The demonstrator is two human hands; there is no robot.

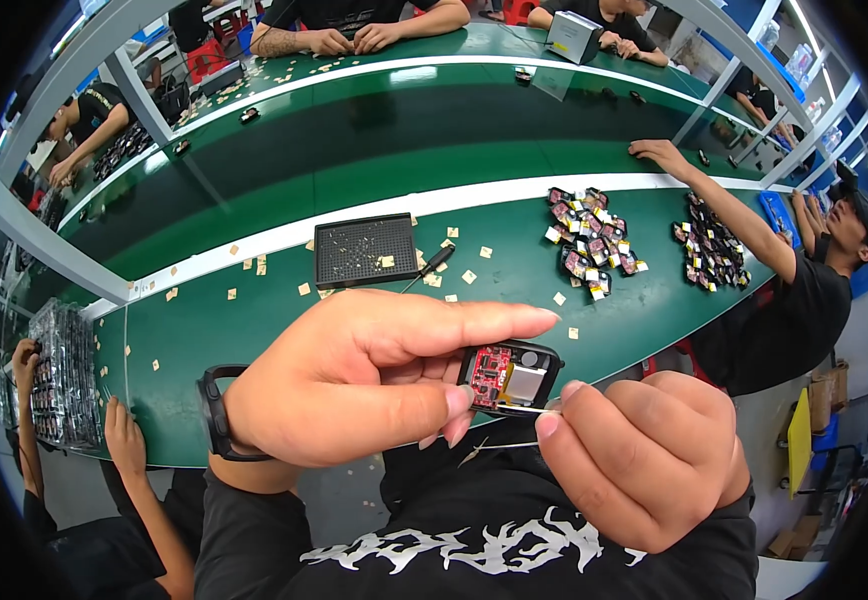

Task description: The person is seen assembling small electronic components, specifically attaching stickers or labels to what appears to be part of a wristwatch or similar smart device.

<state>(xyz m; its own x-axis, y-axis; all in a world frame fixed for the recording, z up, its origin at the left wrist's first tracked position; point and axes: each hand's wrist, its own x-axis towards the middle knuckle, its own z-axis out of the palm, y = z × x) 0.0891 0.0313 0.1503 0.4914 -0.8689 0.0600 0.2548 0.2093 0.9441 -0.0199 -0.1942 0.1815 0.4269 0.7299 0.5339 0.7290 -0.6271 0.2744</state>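
My left hand [354, 375], with a dark band on its wrist, grips a small black electronic device housing [511, 378] between thumb and fingers. Its inside faces up: a red circuit board [492, 374], a silver battery-like block [525, 383] with a yellow edge, and a round dark part. My right hand [644, 450] is closed, thumb and forefinger pinching a thin pale stick [529, 408]. The stick's other end reaches the lower edge of the housing; whether it touches the parts inside I cannot tell.
On the green table lie a black tray [367, 252], a black-handled screwdriver [434, 265], small scattered tan squares [469, 277] and a pile of similar opened devices [592, 243]. Another device pile [711, 245] is near a co-worker's arm [724, 205] at right. Stacked clear trays [64, 375] stand left.
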